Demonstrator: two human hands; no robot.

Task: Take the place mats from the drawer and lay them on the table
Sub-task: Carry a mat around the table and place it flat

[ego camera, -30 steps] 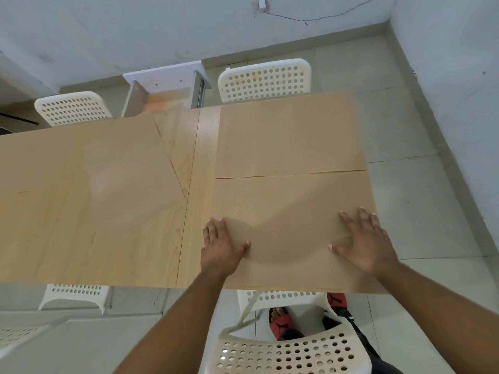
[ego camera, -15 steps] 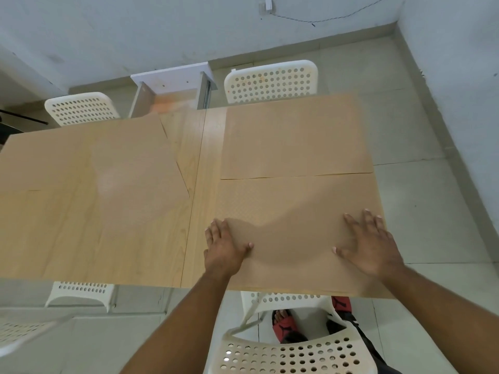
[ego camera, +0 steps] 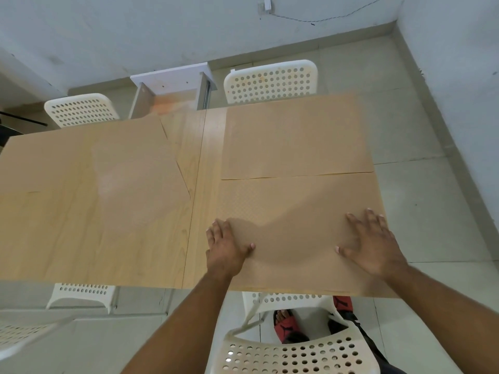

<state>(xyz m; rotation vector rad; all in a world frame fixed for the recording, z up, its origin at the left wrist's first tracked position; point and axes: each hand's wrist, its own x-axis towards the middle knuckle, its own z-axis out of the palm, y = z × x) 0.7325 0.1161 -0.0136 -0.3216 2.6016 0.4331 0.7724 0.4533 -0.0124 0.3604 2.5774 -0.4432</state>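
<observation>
A tan place mat [ego camera: 294, 211] lies flat on the near right part of the wooden table [ego camera: 197, 163]. My left hand [ego camera: 226, 245] rests palm down on its left edge, fingers spread. My right hand [ego camera: 374, 242] presses flat on its right side. A second mat [ego camera: 294, 136] lies just beyond it, edges almost touching. A third mat [ego camera: 108, 163] lies skewed on the left half of the table. The open white drawer [ego camera: 170, 90] stands behind the table's far edge.
White perforated chairs stand at the far side [ego camera: 271, 81] and far left [ego camera: 81, 109]. Another chair [ego camera: 291, 349] is right below me, with my feet in red slippers [ego camera: 286, 326] under the table. A chair seat [ego camera: 81, 292] shows under the near left edge.
Both hands stay flat on the near right mat in almost the same places. The view has shifted slightly.
</observation>
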